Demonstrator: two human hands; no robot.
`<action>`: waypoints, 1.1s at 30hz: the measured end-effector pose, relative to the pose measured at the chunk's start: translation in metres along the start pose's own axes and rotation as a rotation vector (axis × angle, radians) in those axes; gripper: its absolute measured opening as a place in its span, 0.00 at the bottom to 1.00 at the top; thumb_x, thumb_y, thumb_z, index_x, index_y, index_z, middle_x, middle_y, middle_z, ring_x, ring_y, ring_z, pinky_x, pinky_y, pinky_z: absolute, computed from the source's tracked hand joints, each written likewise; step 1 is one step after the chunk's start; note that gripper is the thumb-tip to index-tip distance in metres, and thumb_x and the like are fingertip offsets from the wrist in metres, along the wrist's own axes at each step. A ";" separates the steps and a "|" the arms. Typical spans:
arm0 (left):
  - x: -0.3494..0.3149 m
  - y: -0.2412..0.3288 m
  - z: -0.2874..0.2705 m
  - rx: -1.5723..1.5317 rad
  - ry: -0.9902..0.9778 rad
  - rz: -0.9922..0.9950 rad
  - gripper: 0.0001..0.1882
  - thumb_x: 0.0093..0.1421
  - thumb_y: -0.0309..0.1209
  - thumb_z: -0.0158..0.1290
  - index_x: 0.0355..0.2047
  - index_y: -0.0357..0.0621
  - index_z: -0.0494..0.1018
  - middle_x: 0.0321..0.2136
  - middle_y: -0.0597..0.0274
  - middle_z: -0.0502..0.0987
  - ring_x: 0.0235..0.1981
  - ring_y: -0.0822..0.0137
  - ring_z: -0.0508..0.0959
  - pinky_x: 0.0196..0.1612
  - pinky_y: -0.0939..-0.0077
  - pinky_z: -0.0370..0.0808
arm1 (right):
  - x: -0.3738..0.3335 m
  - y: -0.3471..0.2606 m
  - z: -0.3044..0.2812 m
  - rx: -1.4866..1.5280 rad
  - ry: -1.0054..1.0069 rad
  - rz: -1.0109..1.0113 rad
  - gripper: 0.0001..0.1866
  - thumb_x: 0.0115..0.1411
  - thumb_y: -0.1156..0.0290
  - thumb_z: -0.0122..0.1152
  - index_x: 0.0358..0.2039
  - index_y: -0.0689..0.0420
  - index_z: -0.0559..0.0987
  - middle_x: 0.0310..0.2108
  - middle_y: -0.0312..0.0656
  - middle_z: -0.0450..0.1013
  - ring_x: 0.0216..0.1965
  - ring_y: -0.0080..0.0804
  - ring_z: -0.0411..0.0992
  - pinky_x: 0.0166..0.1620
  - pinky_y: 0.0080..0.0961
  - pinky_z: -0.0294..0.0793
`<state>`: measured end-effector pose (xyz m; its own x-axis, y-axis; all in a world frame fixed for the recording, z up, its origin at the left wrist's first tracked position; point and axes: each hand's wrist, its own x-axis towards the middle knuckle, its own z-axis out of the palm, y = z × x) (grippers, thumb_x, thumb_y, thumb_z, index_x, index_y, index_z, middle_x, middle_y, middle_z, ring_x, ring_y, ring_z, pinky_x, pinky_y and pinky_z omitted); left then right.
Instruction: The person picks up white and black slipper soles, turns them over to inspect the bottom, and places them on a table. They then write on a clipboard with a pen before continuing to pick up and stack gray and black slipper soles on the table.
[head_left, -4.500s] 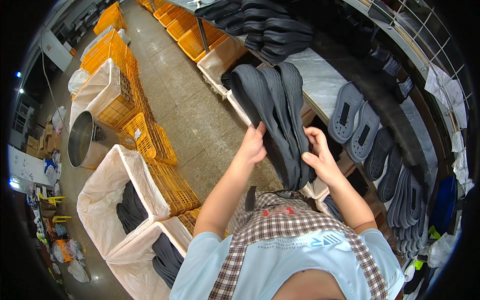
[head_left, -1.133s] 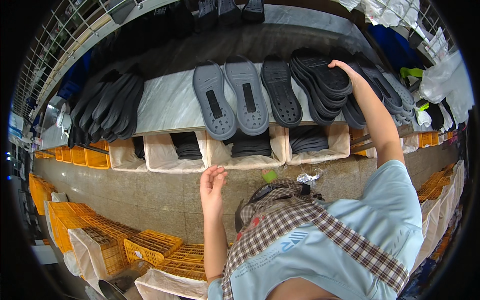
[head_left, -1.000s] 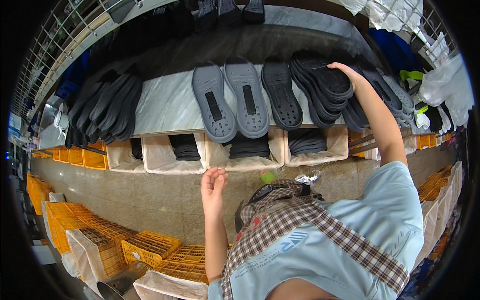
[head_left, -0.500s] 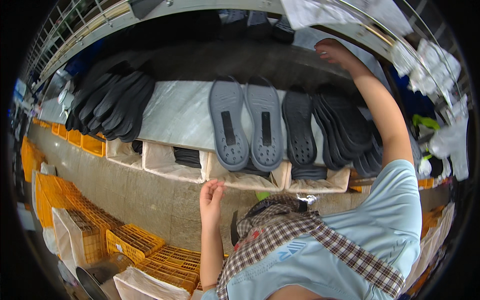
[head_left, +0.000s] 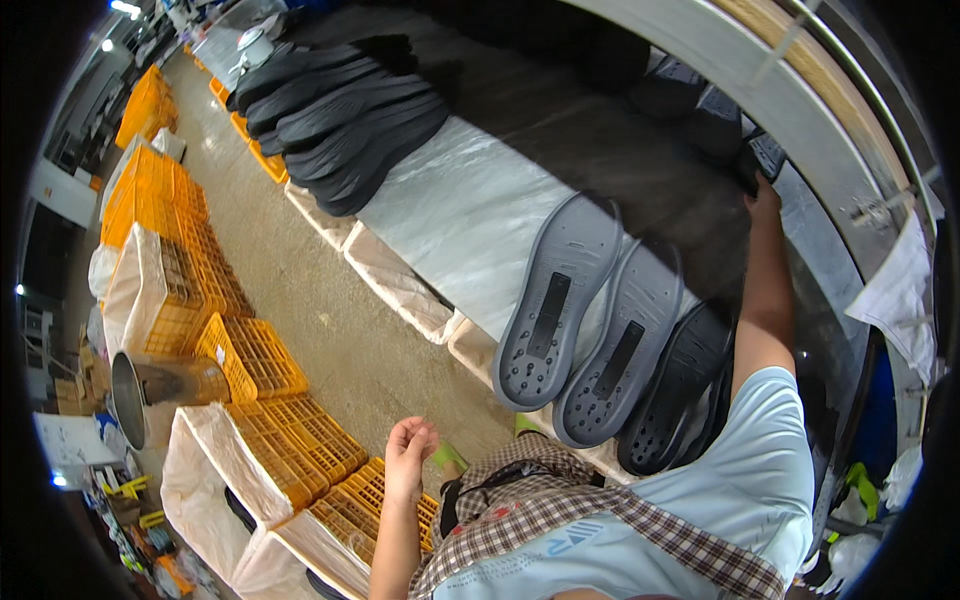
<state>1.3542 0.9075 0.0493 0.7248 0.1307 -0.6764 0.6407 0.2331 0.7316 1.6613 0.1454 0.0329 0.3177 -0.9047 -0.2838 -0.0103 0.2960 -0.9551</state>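
My right arm stretches to the far side of the grey-topped table, where my right hand (head_left: 763,198) closes on the near end of a dark shoe sole (head_left: 767,158) with a light pattern. Shadow hides part of those fingers. My left hand (head_left: 408,452) hangs in front of the table, its fingers loosely curled and nothing seen in them. Two grey shoe soles (head_left: 531,366) (head_left: 588,404) with black strips in the middle lie side by side near the table's front edge. To their right is a black sole (head_left: 650,430) with small holes, next to other dark soles.
Layered black soles (head_left: 345,125) cover the table's left part. A metal rail (head_left: 760,60) runs above the far side. White-lined bins (head_left: 395,280) stand under the front edge. Behind me to the left are yellow crates (head_left: 295,445) and a metal drum (head_left: 170,395).
My view has turned, tilting the table. My right hand has gone from mid-air to a dark sole at the table's far side. My left hand has moved away from the table edge.
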 end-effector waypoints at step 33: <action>-0.013 0.101 -0.060 -0.666 -0.590 0.714 0.29 0.66 0.43 0.43 0.63 0.51 0.48 0.59 0.60 0.59 0.59 0.62 0.62 0.60 0.61 0.61 | -0.758 0.066 -0.099 -0.548 -1.426 -0.832 0.54 0.44 0.62 0.72 0.62 0.62 0.44 0.58 0.57 0.52 0.61 0.45 0.52 0.62 0.36 0.52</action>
<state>1.3947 0.9872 0.1269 0.9886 0.0067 0.1504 -0.1001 0.7756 0.6233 1.3254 0.8207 0.1768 0.9183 0.2982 0.2603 0.3788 -0.4714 -0.7964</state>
